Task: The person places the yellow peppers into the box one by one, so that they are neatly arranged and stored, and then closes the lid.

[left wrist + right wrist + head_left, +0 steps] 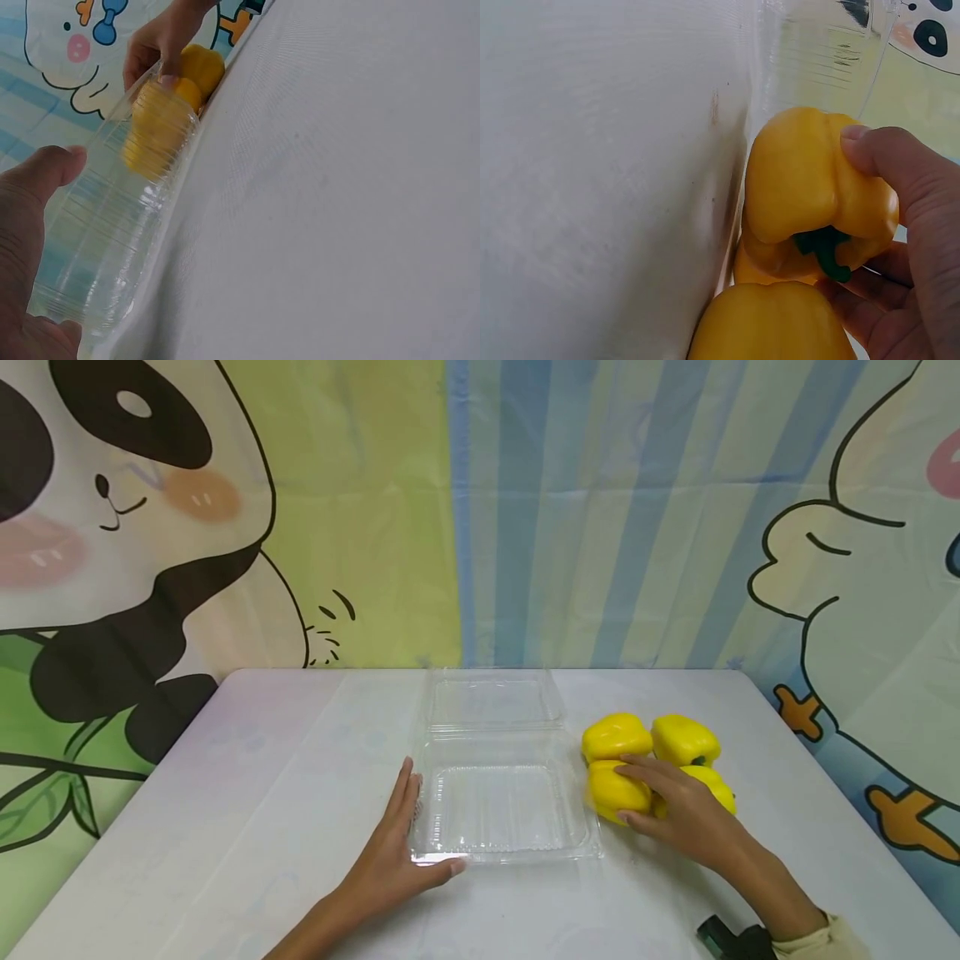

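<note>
A clear plastic clamshell container (498, 810) lies unfolded on the table, its lid (491, 703) laid back toward the wall. My left hand (393, 856) rests along the container's left side, fingers extended and thumb at the front corner. On the container's right, my right hand (686, 810) grips a yellow bell pepper (615, 789) between thumb and fingers. Its green stem (826, 247) shows in the right wrist view. Around it sit more yellow peppers: one behind (617, 737), one at the back right (684, 739), and one partly hidden under the hand (712, 783).
The white table (247, 827) extends to both sides, its far edge against a printed curtain (585, 510) with cartoon animals. A dark strapped device (738, 939) sits on the right wrist by a pale sleeve (821, 939).
</note>
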Action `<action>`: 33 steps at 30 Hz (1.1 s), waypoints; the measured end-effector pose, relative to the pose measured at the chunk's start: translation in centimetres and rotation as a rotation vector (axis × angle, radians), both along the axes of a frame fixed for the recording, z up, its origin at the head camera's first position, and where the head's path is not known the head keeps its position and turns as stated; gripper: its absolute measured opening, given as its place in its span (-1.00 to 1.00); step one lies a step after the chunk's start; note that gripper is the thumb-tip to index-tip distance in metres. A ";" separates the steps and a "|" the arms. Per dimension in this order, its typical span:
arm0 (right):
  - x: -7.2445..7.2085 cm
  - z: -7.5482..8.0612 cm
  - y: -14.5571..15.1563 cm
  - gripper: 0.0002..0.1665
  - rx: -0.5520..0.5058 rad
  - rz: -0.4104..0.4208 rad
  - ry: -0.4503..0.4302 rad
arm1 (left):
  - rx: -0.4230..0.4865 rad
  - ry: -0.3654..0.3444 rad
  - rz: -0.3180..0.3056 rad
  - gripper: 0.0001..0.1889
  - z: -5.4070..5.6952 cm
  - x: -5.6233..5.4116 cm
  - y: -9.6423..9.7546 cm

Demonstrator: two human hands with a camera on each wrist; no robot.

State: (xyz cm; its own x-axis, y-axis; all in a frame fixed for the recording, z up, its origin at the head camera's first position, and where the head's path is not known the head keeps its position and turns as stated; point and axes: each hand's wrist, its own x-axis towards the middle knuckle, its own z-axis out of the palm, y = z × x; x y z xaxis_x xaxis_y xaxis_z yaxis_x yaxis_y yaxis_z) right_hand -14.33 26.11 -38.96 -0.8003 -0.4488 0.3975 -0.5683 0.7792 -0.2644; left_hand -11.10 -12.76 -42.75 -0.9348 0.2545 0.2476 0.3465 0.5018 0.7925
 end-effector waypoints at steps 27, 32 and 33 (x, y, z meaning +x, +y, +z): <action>0.3 2.3 -0.3 -0.27 -0.110 -0.023 0.125 | 0.015 -0.040 0.019 0.35 0.0 0.2 0.1; 0.3 2.4 -0.7 -0.23 -0.140 0.009 0.153 | 0.009 -0.049 0.021 0.34 0.0 0.3 0.1; 0.2 2.5 -0.7 -0.22 -0.146 0.017 0.156 | 0.007 -0.050 0.022 0.34 -0.1 0.3 0.1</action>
State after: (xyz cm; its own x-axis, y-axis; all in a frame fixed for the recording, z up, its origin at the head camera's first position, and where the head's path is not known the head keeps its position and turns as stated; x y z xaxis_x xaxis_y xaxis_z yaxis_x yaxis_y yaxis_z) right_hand -14.08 25.37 -36.48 -0.7167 -0.3901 0.5780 -0.6238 0.7293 -0.2813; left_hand -10.83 -12.61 -42.80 -0.9514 0.2322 0.2024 0.2956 0.5030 0.8122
